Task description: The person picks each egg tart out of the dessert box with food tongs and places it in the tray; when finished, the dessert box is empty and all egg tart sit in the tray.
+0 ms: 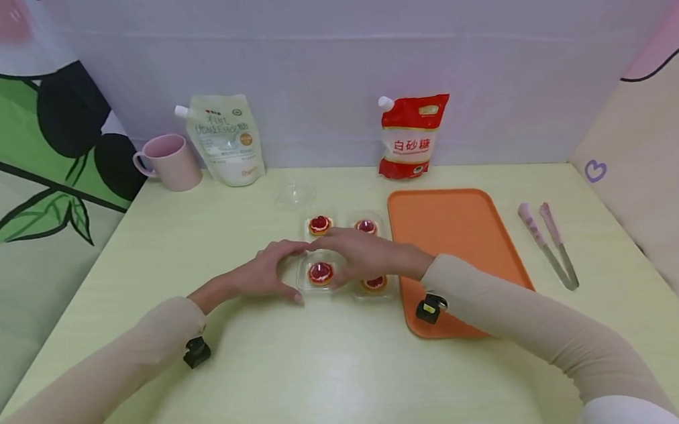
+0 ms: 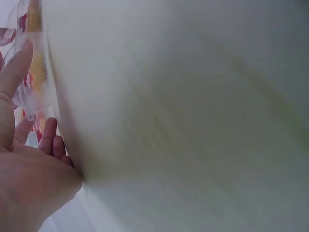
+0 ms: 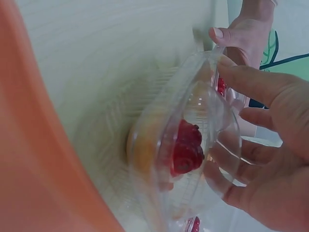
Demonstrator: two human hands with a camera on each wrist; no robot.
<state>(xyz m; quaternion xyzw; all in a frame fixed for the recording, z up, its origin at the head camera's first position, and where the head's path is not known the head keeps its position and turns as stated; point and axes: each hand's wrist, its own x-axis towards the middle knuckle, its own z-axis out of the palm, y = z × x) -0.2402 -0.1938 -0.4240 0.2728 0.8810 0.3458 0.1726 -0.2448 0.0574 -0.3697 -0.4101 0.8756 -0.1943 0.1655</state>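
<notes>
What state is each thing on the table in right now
near-left tart box: lidded, gripped by left hand and right hand
far-left tart box: lid off
loose clear lid: lying apart
orange tray: bare
pink mug: upright
white pouch: upright, capped
red pouch: upright, capped

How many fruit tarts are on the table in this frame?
4. Back-left tart; back-right tart; front-left tart, in the clear box between both hands; front-right tart, partly under the right hand. None seem hidden.
</notes>
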